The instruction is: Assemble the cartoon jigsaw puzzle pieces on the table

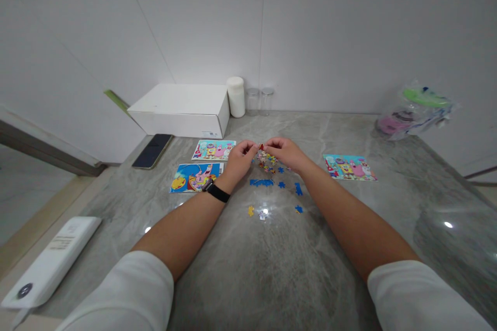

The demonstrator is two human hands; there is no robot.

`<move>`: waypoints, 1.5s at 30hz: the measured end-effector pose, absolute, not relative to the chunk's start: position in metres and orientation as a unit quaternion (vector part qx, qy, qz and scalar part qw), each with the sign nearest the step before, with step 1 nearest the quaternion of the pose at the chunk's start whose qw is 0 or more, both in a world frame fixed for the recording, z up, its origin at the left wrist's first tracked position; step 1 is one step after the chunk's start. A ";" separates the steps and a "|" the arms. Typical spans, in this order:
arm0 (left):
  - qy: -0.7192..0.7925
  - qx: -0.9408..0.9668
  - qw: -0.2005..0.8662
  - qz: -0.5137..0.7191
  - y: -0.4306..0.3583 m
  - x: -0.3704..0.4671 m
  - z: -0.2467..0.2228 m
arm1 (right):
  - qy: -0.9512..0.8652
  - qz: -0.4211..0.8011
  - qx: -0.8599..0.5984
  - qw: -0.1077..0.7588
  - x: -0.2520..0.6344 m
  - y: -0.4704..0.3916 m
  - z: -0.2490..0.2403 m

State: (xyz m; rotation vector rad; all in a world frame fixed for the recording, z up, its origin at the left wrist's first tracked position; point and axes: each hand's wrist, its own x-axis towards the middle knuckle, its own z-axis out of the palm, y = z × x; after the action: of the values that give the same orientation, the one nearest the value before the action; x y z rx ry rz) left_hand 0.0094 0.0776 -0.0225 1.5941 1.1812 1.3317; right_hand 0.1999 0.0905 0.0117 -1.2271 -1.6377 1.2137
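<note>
Apparently pinching a red piece (261, 147) between left hand (240, 160) and right hand (289, 154) beside the loose pile (267, 168) for steadier control.

The head view looks from the wearer's head, forward and down across a grey desk (264, 279), whose surface spreads over the lower and middle frame. It faces a pale wall (330, 36) that fills the upper part. The left sleeve (128, 295) and right sleeve (419, 300), at lower left and lower right, are nearest the camera; the left hand (243, 158) and right hand (285, 152) lie farther off, near the centre. The wide view also takes in floor at far left.
</note>
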 end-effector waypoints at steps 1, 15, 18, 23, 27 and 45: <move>0.459 0.619 0.368 0.520 0.078 0.009 -0.023 | -0.636 0.474 -0.482 0.372 0.200 0.091 0.011; 0.451 0.626 0.382 0.509 0.073 0.014 -0.018 | -0.613 0.470 -0.504 0.385 0.198 0.086 0.018; 0.459 0.629 0.372 0.506 0.074 0.013 -0.020 | -0.614 0.479 -0.502 0.376 0.201 0.089 0.017; 0.468 0.629 0.368 0.501 0.076 0.012 -0.022 | -0.604 0.474 -0.511 0.387 0.208 0.095 0.018; 0.475 0.630 0.371 0.490 0.072 0.014 -0.018 | -0.625 0.459 -0.497 0.388 0.208 0.093 0.022; 0.338 0.659 0.471 0.479 -0.029 0.057 0.058 | -0.716 0.368 -0.493 0.331 0.283 0.054 0.120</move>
State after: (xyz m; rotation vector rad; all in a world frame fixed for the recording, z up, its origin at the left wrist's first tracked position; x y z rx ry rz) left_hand 0.0574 -0.0292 0.0578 1.6143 0.8285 1.1725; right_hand 0.2831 0.0539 0.1197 -1.2878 -1.8720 0.9632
